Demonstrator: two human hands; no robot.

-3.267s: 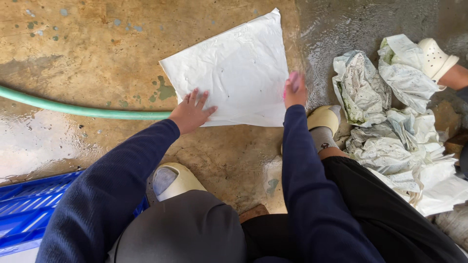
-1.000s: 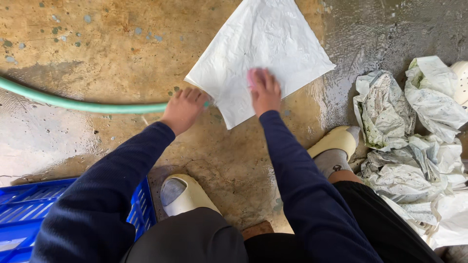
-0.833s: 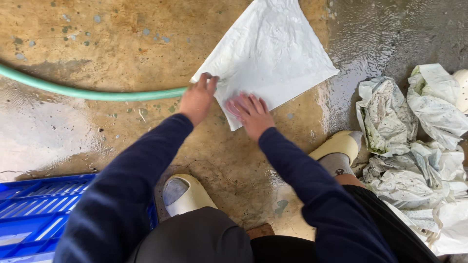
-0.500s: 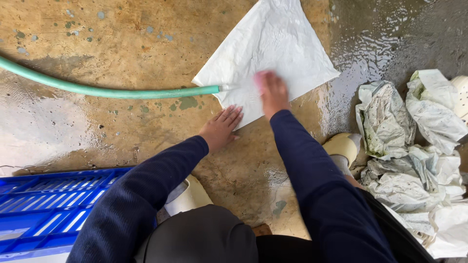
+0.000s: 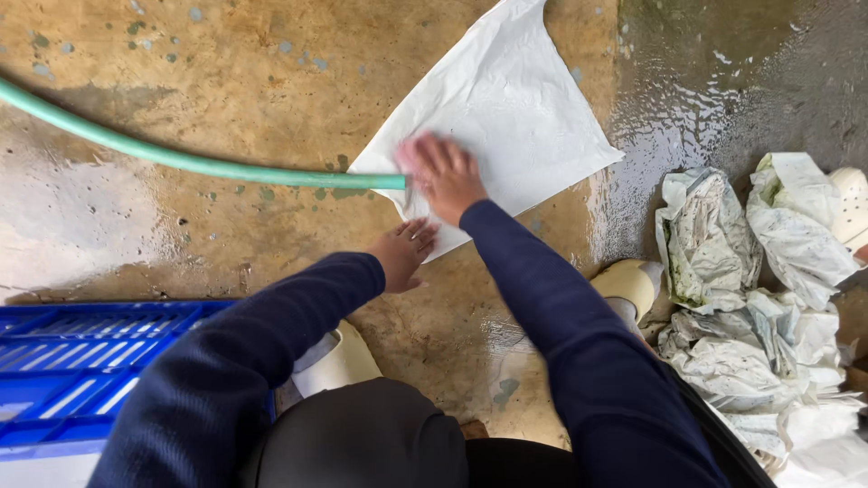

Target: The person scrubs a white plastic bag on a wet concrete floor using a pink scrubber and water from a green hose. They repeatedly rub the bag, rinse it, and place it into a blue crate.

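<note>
Head view shows us crouched over a wet concrete floor, both arms in dark blue sleeves. Our right hand presses down on a white plastic sheet that lies flat on the floor; something pink shows blurred under its fingers, so that grip is curled over it, though we cannot tell what it is. Our left hand lies open, fingers spread flat, at the sheet's near corner. A green hose runs in from the left and its end touches the sheet just beside our right hand. A blue crate sits at lower left, and a heap of crumpled, soiled white sheets lies to the right.
</note>
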